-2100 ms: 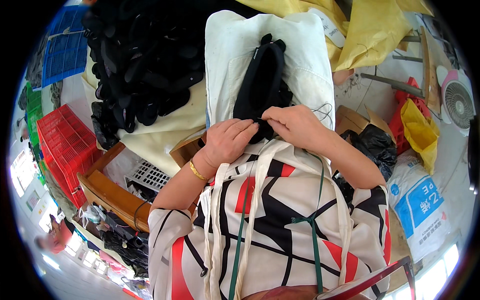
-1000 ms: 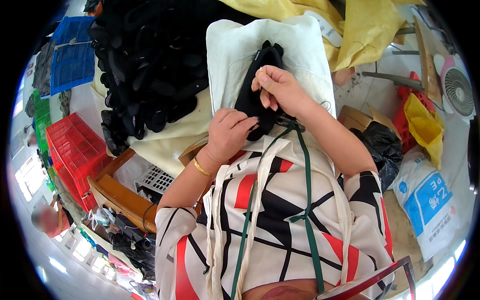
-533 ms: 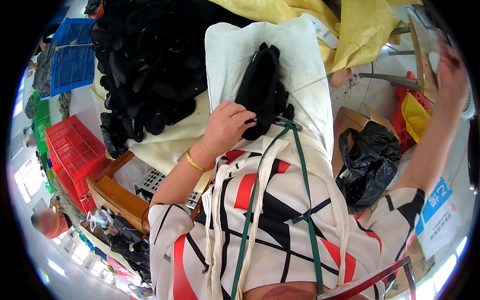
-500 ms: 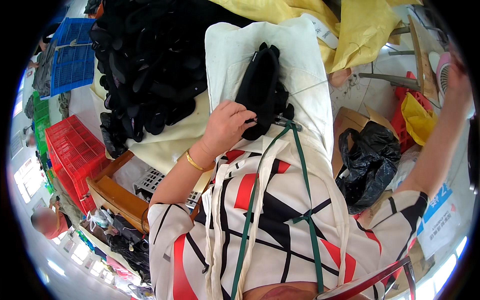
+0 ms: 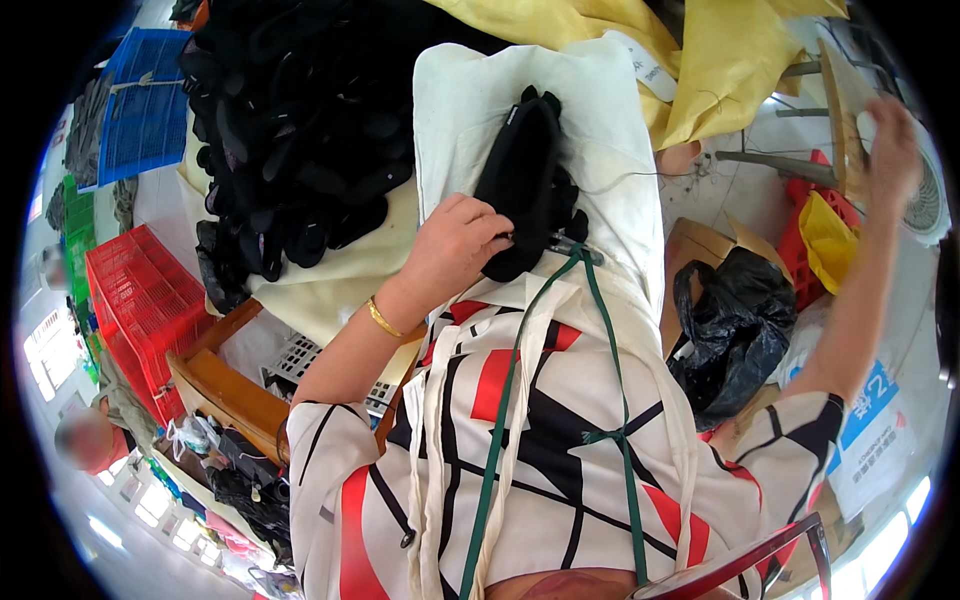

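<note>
A black cloth shoe point(image 5: 520, 165) lies lengthwise on the white cloth point(image 5: 450, 110) over my lap, its opening facing up. My left hand point(image 5: 460, 240) is closed, thumb and fingers pinching the near end of the shoe. Under its right side, more black pieces point(image 5: 565, 190) show. A thin dark thread runs from the shoe to the right in a slack curve. Raised far out to the right, my right hand point(image 5: 893, 155) has its fingers drawn together. What they hold is too small and blurred to make out. A green cord point(image 5: 603, 320) reaches a small metal piece near the shoe.
A large heap of black shoes point(image 5: 300, 130) is at the left. Beyond it stand a blue crate point(image 5: 145, 105) and a red crate point(image 5: 145, 300). On the right are a black plastic bag point(image 5: 735, 330), a cardboard box point(image 5: 695, 240), yellow sheeting point(image 5: 715, 80) and a fan point(image 5: 928, 200).
My right hand has come slightly down and inward on the right. The thread, straight before, now hangs in a loose curve. My left hand keeps its pinch on the shoe.
</note>
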`<state>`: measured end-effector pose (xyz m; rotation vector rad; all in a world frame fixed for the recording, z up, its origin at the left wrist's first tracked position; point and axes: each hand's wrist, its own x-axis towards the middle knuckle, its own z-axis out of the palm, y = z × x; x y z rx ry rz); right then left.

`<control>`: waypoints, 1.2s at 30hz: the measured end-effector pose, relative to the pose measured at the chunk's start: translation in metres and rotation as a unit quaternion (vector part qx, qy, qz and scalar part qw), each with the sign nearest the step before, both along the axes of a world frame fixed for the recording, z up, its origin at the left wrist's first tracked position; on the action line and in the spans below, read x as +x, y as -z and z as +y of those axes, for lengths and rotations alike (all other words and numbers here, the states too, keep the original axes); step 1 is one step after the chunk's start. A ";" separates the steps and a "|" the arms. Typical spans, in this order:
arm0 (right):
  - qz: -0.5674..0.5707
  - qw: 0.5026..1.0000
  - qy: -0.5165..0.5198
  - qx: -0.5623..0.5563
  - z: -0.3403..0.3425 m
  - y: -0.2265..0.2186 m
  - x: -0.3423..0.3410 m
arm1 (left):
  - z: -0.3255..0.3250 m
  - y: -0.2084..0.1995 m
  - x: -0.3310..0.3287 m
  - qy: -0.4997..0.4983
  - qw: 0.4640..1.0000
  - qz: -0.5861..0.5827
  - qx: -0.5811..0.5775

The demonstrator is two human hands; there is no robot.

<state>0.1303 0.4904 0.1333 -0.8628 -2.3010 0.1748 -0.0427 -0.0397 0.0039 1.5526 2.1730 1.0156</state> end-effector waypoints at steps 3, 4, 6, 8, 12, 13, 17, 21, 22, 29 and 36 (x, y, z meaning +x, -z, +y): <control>0.050 0.901 -0.069 -0.426 -0.132 0.063 -0.057 | -0.001 -0.006 0.008 -0.064 0.997 0.009 -0.032; -0.020 0.869 -0.073 -0.489 -0.171 0.074 -0.063 | -0.002 -0.008 0.008 -0.064 0.997 0.008 -0.050; -0.057 0.770 -0.215 -0.599 -0.241 0.095 -0.068 | -0.002 -0.010 0.008 -0.059 0.996 -0.001 -0.060; -0.103 0.713 -0.324 -0.613 -0.290 0.110 -0.071 | -0.001 -0.009 0.008 -0.054 0.997 -0.015 -0.052; -0.191 0.743 -0.406 -0.497 -0.325 0.116 -0.067 | -0.008 0.000 0.012 -0.069 0.997 -0.025 -0.018; -0.219 0.736 -0.407 -0.495 -0.327 0.115 -0.065 | -0.009 0.003 0.013 -0.074 0.997 -0.029 -0.003; -0.250 0.747 -0.422 -0.449 -0.332 0.112 -0.057 | -0.012 0.009 0.014 -0.073 0.997 -0.028 0.024; -0.256 0.746 -0.426 -0.444 -0.334 0.114 -0.055 | -0.013 0.011 0.015 -0.082 0.995 -0.025 0.041; -0.247 0.749 -0.428 -0.442 -0.335 0.116 -0.054 | -0.013 0.012 0.015 -0.082 0.995 -0.025 0.043; -0.258 0.756 -0.438 -0.412 -0.335 0.119 -0.052 | -0.013 0.016 0.014 -0.083 0.995 -0.023 0.053; -0.276 0.752 -0.441 -0.404 -0.336 0.113 -0.056 | -0.013 0.014 0.015 -0.087 0.995 -0.010 0.056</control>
